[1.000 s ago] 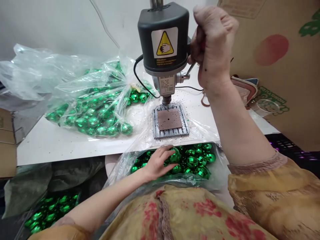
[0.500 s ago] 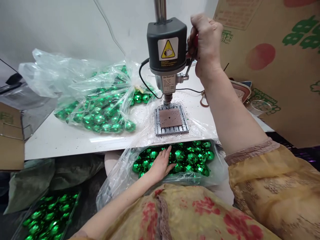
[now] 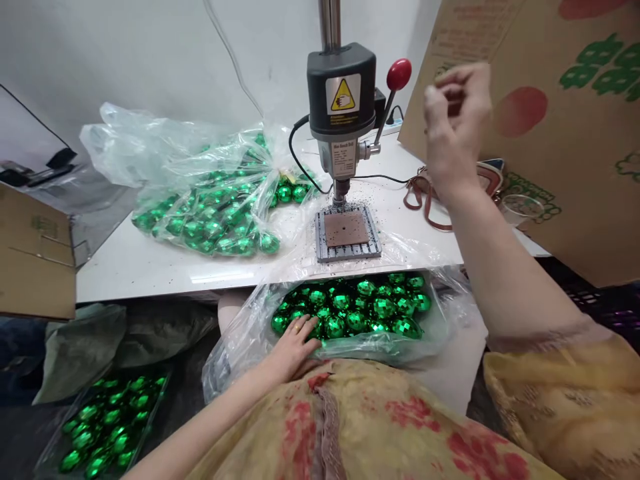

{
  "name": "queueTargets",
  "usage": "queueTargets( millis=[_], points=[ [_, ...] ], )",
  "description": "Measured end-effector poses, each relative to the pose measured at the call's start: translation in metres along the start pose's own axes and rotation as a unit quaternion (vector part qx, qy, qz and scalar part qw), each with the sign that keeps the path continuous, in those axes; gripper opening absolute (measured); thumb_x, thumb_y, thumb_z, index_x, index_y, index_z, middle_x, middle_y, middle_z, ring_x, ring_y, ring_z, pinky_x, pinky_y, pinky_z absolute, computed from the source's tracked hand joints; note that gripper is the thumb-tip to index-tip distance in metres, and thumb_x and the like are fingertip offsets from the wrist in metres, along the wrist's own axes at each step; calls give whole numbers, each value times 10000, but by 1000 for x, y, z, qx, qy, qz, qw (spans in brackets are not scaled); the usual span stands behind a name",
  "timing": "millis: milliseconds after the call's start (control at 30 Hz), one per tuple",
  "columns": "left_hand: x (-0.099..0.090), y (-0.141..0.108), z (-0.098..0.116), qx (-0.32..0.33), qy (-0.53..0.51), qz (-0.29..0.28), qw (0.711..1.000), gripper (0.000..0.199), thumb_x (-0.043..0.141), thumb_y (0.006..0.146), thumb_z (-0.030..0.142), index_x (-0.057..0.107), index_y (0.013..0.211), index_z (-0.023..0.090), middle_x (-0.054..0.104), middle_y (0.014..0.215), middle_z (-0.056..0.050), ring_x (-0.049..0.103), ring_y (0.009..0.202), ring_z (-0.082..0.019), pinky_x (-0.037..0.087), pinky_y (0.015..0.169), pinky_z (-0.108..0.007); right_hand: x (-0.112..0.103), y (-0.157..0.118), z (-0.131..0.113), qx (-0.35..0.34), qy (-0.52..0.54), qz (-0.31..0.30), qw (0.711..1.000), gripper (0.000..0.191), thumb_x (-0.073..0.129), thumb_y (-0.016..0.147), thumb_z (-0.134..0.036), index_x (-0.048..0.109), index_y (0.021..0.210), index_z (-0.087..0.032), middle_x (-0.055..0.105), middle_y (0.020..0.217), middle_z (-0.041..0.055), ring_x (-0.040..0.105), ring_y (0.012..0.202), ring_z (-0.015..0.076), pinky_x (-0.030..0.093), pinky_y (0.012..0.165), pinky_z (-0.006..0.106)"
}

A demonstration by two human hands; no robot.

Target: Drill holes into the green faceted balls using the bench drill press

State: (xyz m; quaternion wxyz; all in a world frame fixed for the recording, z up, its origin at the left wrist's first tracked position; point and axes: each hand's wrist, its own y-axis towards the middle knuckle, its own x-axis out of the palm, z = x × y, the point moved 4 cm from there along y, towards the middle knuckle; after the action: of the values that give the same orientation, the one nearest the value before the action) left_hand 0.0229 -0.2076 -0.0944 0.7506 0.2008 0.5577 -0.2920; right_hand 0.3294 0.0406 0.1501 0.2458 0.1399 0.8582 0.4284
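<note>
Yellow clothing with red patches (image 3: pixel 400 420) lies nearest. Low on the left, below the table's near left corner, a clear tray (image 3: pixel 159 407) holds more shiny green balls. Just beyond the clothing, the left hand (image 3: pixel 293 350) rests with its fingers released and loosely extended, touching faceted green balls (image 3: pixel 357 320); these lie in an open plastic bag (image 3: pixel 240 343) just below the table's near edge. Loose film from this bag spreads over that edge.

On the white table (image 3: pixel 170 277), near the middle of the near edge, stands a slotted metal base (image 3: pixel 320 250) carrying a brown plate (image 3: pixel 357 230) with a dark hole, and dark chips lie scattered around. Above the plate hangs the bench drill (image 3: pixel 340 93). The right hand (image 3: pixel 457 127) is raised, fingers loosely curled, apart from the lever's red knob (image 3: pixel 399 74). Its forearm crosses the table's right part and partly hides a brown purse (image 3: pixel 487 177); a clear cup (image 3: pixel 523 210) sits near the right edge.

Left of the drill, a gathered clear bag (image 3: pixel 130 153) of green balls fills much of the table. Cardboard boxes stand by the left edge (image 3: pixel 37 253) and right edge (image 3: pixel 565 193). A pale cord (image 3: pixel 233 57) runs down the wall behind.
</note>
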Motion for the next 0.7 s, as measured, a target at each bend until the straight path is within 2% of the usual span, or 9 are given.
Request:
queueTargets(
  millis=[33, 67, 167, 267, 367, 433, 533, 633, 700],
  points=[
    [5, -4, -2, -11, 1, -4, 1000, 143, 666, 915, 306, 709, 998, 198, 581, 1453, -169, 481, 1399, -357, 418, 1148, -616, -11, -25, -1, 8, -25, 37, 999, 253, 358, 1037, -428, 427, 1133, -204, 576, 1037, 58, 444, 751, 69, 402, 694, 238],
    [8, -7, -2, -18, -10, -4, 1000, 114, 632, 931, 281, 709, 945, 199, 605, 1434, -154, 495, 1391, -339, 401, 1163, -609, -17, -53, -3, 8, -35, 23, 999, 255, 380, 1031, -427, 476, 1101, -202, 581, 939, 35, 454, 710, 75, 399, 669, 250],
    [-1, -8, 10, -14, -116, -12, 993, 199, 525, 987, 276, 707, 939, 210, 716, 1284, -104, 593, 1292, -263, 380, 1195, -536, -17, -145, -12, -31, -42, -171, 984, 219, 525, 973, -401, 620, 977, -203, 635, 774, 0, 551, 643, 84, 468, 619, 243],
    [-28, -6, 36, 3, -266, -70, 961, 281, 450, 1031, 327, 707, 1033, 213, 760, 1149, -77, 683, 1093, -207, 489, 1064, -388, -16, -232, -15, -71, -59, -341, 936, 248, 591, 928, -416, 707, 1040, -228, 726, 1011, 73, 686, 937, 171, 586, 789, 314],
    [-55, -3, 57, 19, -351, -123, 928, 308, 449, 1038, 380, 698, 1053, 199, 752, 1092, -72, 682, 1014, -199, 503, 909, -308, -11, -294, -10, -92, -80, -440, 890, 587, 663, 851, -544, 615, 1359, -255, 588, 1420, 189, 605, 1270, 327, 568, 994, 526],
    [-63, -1, 65, 23, -370, -132, 919, 334, 450, 1035, 414, 687, 997, 183, 737, 1009, -63, 660, 930, -187, 480, 844, -282, -1, -320, -7, -113, -79, -495, 858, 742, 677, 823, -586, 487, 1486, -315, 447, 1570, 185, 498, 1398, 392, 498, 1065, 629],
    [-65, 1, 69, 16, -398, -127, 908, 414, 438, 1026, 495, 655, 913, 162, 681, 864, -45, 584, 771, -152, 435, 724, -242, 29, -337, -7, -154, -61, -553, 817, 756, 646, 856, -566, 339, 1536, -448, 291, 1682, 71, 316, 1531, 407, 388, 1149, 684],
    [-66, -2, 71, -21, -448, -110, 887, 474, 463, 1001, 581, 640, 904, 152, 649, 819, -45, 552, 740, -144, 423, 684, -229, 69, -331, -8, -183, -52, -567, 802, 758, 654, 869, -522, 306, 1541, -469, 204, 1714, 31, 221, 1571, 401, 313, 1197, 700],
    [-72, -4, 74, -46, -461, -97, 881, 473, 487, 988, 596, 638, 913, 153, 643, 804, -42, 554, 740, -145, 424, 675, -229, 97, -317, -4, -187, -58, -560, 805, 726, 675, 860, -512, 393, 1516, -383, 285, 1677, 77, 308, 1530, 382, 340, 1194, 683]
  ],
)
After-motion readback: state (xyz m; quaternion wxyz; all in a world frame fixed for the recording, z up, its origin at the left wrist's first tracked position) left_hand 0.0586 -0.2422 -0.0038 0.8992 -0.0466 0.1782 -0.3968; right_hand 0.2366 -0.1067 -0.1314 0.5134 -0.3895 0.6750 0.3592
